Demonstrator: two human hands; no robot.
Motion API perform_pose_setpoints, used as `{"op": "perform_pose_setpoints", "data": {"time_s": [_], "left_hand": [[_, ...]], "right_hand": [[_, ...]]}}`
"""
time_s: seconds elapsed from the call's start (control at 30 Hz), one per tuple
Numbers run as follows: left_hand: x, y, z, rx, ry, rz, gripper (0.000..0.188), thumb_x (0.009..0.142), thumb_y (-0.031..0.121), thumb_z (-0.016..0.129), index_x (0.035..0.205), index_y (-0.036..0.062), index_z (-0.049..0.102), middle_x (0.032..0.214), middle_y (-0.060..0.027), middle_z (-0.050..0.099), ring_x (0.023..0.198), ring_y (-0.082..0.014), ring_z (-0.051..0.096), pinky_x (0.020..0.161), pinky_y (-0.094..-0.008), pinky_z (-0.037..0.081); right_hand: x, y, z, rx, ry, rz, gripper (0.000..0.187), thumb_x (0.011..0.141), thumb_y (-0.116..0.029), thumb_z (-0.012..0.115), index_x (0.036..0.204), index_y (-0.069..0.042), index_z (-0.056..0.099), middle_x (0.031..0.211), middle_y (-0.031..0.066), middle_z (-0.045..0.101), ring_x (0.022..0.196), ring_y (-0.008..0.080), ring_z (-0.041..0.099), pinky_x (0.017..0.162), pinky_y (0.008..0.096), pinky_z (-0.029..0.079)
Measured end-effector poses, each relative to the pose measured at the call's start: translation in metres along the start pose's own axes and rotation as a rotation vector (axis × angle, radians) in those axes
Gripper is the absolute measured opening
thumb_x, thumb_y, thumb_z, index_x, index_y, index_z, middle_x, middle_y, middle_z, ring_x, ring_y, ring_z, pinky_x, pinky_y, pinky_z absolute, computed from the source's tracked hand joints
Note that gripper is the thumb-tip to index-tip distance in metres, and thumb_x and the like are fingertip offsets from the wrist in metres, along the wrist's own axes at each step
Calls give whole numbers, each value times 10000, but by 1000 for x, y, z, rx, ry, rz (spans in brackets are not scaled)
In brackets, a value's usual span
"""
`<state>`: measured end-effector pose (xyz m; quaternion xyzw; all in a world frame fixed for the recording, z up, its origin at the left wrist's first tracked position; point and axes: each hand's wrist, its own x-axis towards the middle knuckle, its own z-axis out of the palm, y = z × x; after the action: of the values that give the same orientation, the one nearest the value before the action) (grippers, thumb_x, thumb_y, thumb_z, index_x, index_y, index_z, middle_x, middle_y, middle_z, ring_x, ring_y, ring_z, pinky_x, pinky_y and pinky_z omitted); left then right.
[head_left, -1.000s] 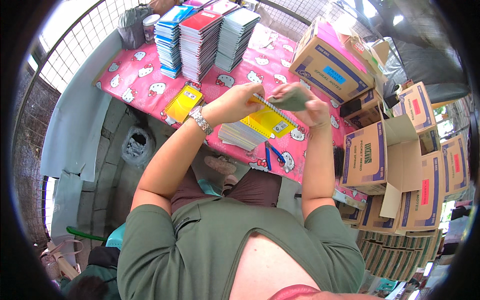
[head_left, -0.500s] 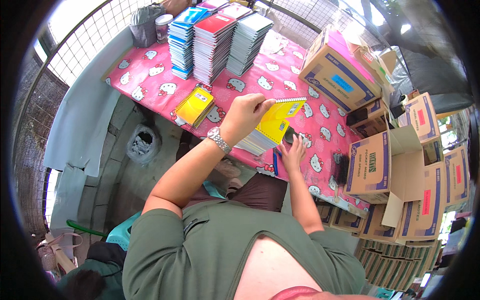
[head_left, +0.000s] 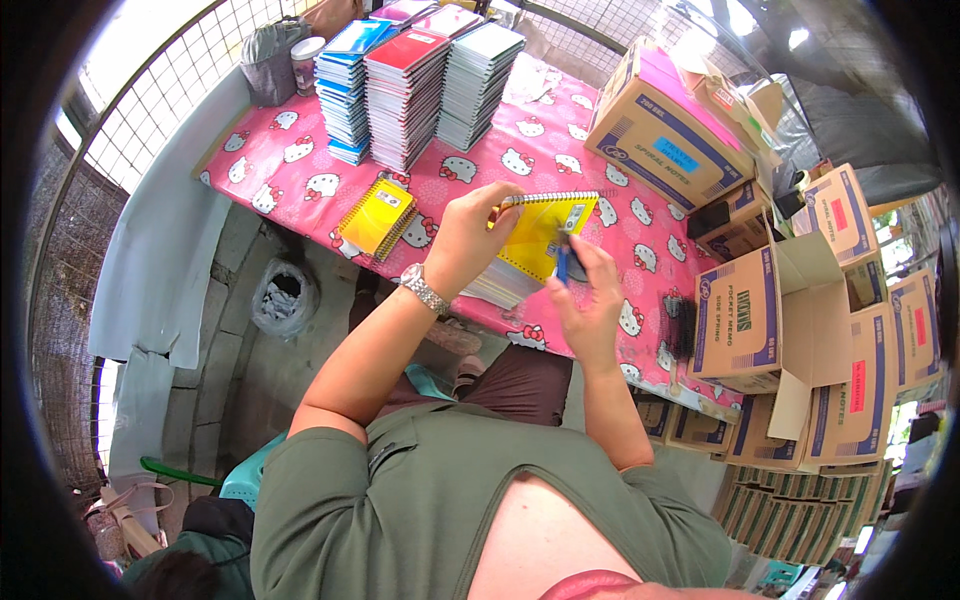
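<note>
Plastic bag (head_left: 284,327): pale scraps (head_left: 281,301) inside.
On my feed, the left hand (head_left: 474,235) pinches a yellow notebook (head_left: 543,216); the right hand (head_left: 590,305) closes around a blue tool (head_left: 562,265).

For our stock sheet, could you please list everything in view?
Table: 1, pink-covered, centre
Held notebook: 1, yellow, near table edge
Tool: 1, blue-handled, at held notebook
Notebook pile: 1, pale-edged, beneath held notebook
Small notebooks: count unclear, yellow, table's left
Tall notebook stacks: several, multicoloured, table's far side
Jar: 1, pale-lidded, far left
Bag: 1, grey, beside jar
Cartons: several, brown, right
Plastic bag: 1, translucent, floor left
Wristwatch: 1, silver, left wrist
Left hand: 1, bare, holding notebook
Right hand: 1, bare, holding tool
</note>
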<state>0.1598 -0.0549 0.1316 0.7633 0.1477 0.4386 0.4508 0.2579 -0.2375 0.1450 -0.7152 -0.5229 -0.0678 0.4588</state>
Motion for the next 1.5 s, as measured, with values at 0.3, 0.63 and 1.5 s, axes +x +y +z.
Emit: {"op": "perform_pose_setpoints", "data": {"time_s": [0.3,0.63,1.5], "left_hand": [[-5,-4,0,-70,-17,-139,123,839,26,690,952,-20,674,834,-138,689,709,-230,695,650,-319,566],[-14,2,-12,229,182,331,240,826,-24,692,1059,30,691,969,-123,708,807,-236,715,671,-327,569],[10,9,-18,503,-614,610,276,813,166,686,1076,92,655,1153,-69,637,1109,-275,595,961,-403,485]], "right_hand": [[16,-31,8,-122,-91,-71,504,793,-157,750,1260,-9,632,1167,149,624,1113,293,593,935,412,489],[1,-31,2,1026,-313,619,456,956,-108,606,1397,-46,504,1159,132,648,1014,165,623,897,300,483],[-136,313,-113,-1036,-185,766,237,885,-245,691,1027,-56,682,1091,192,627,1010,370,628,848,481,522]]}}
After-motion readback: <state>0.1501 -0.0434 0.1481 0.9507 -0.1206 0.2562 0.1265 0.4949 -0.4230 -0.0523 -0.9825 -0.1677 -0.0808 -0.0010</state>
